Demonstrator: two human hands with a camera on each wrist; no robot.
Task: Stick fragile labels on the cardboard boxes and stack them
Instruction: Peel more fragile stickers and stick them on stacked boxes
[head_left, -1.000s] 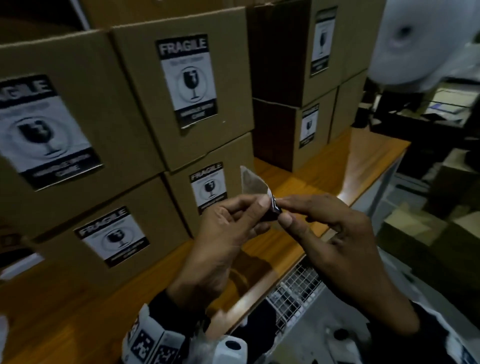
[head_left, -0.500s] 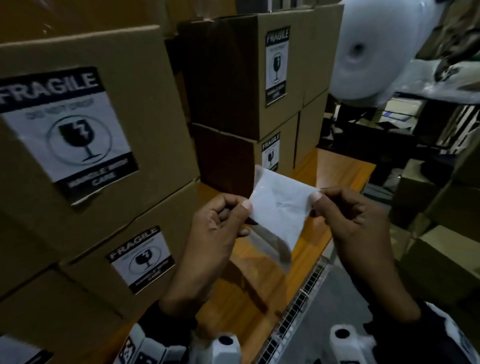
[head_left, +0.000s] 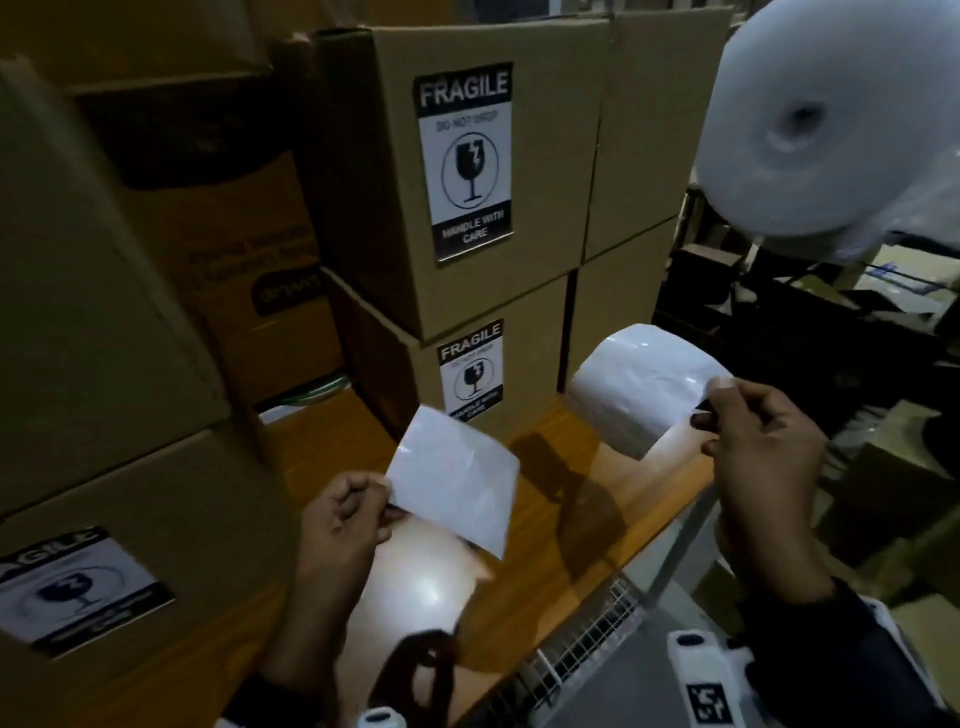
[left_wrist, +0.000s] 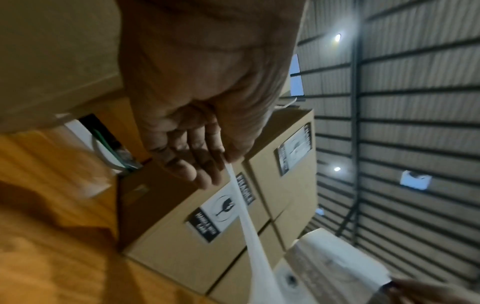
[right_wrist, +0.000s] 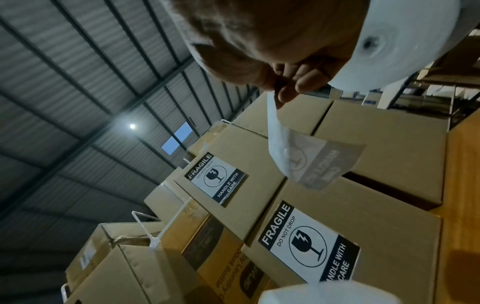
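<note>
My left hand (head_left: 387, 501) pinches a white backing sheet (head_left: 457, 493) by its left edge, low over the wooden table (head_left: 571, 467). My right hand (head_left: 719, 400) pinches a corner of a peeled fragile label (head_left: 639, 379), which curls away to the left, blank side up. In the right wrist view the label (right_wrist: 311, 162) hangs from my fingertips (right_wrist: 283, 96), its print showing through in reverse. The left wrist view shows the backing sheet (left_wrist: 249, 236) edge-on below my fingers (left_wrist: 207, 170). Two stacked cardboard boxes (head_left: 550, 182) with fragile labels stand just behind.
More labelled boxes (head_left: 182, 519) are stacked at the left, close to my left arm. A big roll of bubble wrap (head_left: 831, 130) hangs at the upper right. A wire mesh shelf (head_left: 587, 639) lies below the table's front edge. Loose cartons (head_left: 893, 499) lie on the floor at the right.
The label and its backing, held together between both hands before, have come apart. My right hand has drawn the label to the right, and my left hand has dropped with the backing.
</note>
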